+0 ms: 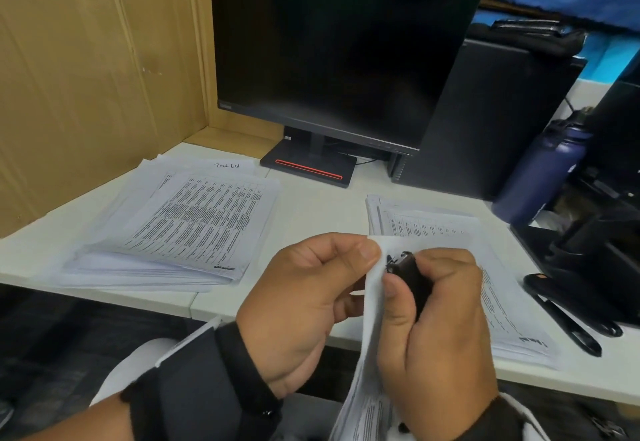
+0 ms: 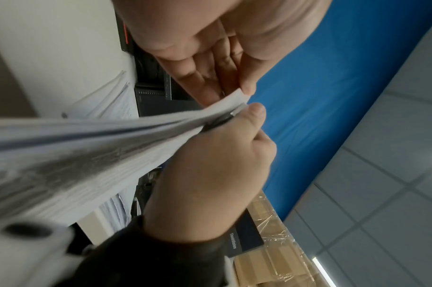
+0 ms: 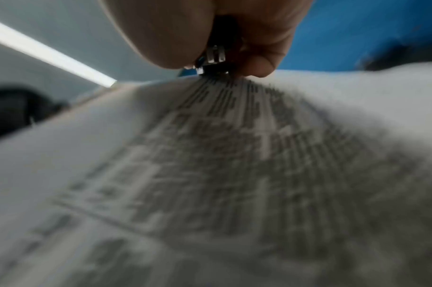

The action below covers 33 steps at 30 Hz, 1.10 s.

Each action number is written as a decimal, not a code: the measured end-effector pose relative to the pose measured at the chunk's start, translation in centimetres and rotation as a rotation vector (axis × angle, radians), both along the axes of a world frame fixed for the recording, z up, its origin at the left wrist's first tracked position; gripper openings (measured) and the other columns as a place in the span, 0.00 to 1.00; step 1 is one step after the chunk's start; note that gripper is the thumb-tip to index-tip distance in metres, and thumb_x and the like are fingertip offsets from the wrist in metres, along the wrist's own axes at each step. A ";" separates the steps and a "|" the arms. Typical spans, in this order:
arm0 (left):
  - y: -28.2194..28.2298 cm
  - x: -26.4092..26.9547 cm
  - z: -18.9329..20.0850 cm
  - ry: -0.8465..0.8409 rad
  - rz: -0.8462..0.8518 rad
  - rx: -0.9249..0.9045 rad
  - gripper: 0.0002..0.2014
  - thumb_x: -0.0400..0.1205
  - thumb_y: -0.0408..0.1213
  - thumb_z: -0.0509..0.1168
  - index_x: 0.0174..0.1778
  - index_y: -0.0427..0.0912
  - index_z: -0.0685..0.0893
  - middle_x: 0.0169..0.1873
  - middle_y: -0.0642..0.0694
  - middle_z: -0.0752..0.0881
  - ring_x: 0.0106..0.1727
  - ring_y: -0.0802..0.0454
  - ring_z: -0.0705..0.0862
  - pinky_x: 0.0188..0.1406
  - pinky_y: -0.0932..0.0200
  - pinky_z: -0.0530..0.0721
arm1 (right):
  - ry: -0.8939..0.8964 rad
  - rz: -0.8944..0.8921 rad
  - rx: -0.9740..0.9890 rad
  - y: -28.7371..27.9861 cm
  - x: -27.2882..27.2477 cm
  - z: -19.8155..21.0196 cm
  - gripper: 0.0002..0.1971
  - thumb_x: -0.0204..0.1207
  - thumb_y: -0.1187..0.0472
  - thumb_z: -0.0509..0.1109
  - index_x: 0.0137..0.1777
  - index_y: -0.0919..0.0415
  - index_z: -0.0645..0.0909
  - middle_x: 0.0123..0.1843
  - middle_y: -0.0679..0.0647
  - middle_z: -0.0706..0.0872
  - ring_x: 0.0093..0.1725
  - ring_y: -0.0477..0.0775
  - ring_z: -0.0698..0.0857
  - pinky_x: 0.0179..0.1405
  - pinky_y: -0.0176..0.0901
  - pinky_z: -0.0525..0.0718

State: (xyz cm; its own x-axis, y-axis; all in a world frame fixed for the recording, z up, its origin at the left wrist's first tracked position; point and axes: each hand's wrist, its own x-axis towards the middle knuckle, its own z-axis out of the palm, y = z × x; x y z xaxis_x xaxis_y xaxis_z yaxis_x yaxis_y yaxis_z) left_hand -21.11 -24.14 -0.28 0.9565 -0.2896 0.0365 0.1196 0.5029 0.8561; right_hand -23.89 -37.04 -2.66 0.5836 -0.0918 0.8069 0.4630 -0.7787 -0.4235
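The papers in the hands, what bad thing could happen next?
1. The metal tip of the small black tool sits right beside the fingers of the left hand, which pinch the corner. It might nip them.
2. The papers hang down from that one pinched corner, so the corner may tear.
3. The right hand covers most of the tool, so aiming it could be tricky.

The printed sheets (image 1: pixel 372 302) hang edge-on, top corner raised. A small black tool (image 1: pixel 407 269), metal-tipped, touches that corner.
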 end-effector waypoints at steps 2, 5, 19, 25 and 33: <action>0.0 -0.1 0.3 0.033 -0.039 -0.029 0.05 0.74 0.38 0.73 0.35 0.43 0.93 0.35 0.43 0.92 0.34 0.55 0.90 0.33 0.63 0.88 | -0.040 -0.023 -0.100 -0.6 0.4 0.1 0.15 0.85 0.48 0.57 0.59 0.60 0.68 0.54 0.50 0.71 0.47 0.51 0.77 0.44 0.40 0.76; 0.2 0.1 0.5 0.076 -0.103 -0.054 0.04 0.74 0.38 0.74 0.38 0.44 0.94 0.40 0.42 0.93 0.39 0.53 0.91 0.39 0.61 0.90 | -0.070 -0.041 -0.147 -0.8 0.5 0.3 0.15 0.84 0.51 0.61 0.59 0.64 0.71 0.54 0.55 0.72 0.49 0.57 0.77 0.47 0.46 0.78; 1.2 0.9 1.5 0.027 -0.136 0.046 0.05 0.70 0.37 0.73 0.32 0.44 0.94 0.31 0.50 0.90 0.32 0.59 0.88 0.34 0.66 0.87 | 0.185 -0.066 -0.044 0.2 -0.6 1.0 0.15 0.84 0.31 0.43 0.48 0.40 0.59 0.28 0.38 0.73 0.23 0.36 0.69 0.21 0.28 0.65; 1.5 1.3 1.2 0.030 -0.089 0.089 0.05 0.70 0.38 0.74 0.35 0.43 0.95 0.35 0.48 0.92 0.35 0.58 0.88 0.34 0.67 0.86 | 0.266 -0.037 0.023 0.0 -0.7 1.3 0.22 0.84 0.31 0.38 0.40 0.42 0.66 0.30 0.45 0.79 0.30 0.47 0.80 0.21 0.32 0.68; 1.4 2.1 0.5 0.097 -0.038 0.140 0.04 0.72 0.36 0.75 0.36 0.42 0.95 0.34 0.44 0.92 0.32 0.54 0.89 0.34 0.63 0.89 | 0.354 -0.143 -0.287 -0.6 -0.3 1.4 0.14 0.85 0.36 0.49 0.46 0.43 0.60 0.26 0.40 0.71 0.21 0.38 0.64 0.17 0.32 0.58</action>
State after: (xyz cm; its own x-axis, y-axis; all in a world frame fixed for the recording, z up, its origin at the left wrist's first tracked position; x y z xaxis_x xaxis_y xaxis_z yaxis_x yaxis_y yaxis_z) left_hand -19.02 -22.73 0.20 0.9419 -0.3212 -0.0983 0.2212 0.3728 0.9012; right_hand -24.24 -37.67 -1.27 0.8247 0.0063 0.5655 0.2090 -0.9325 -0.2946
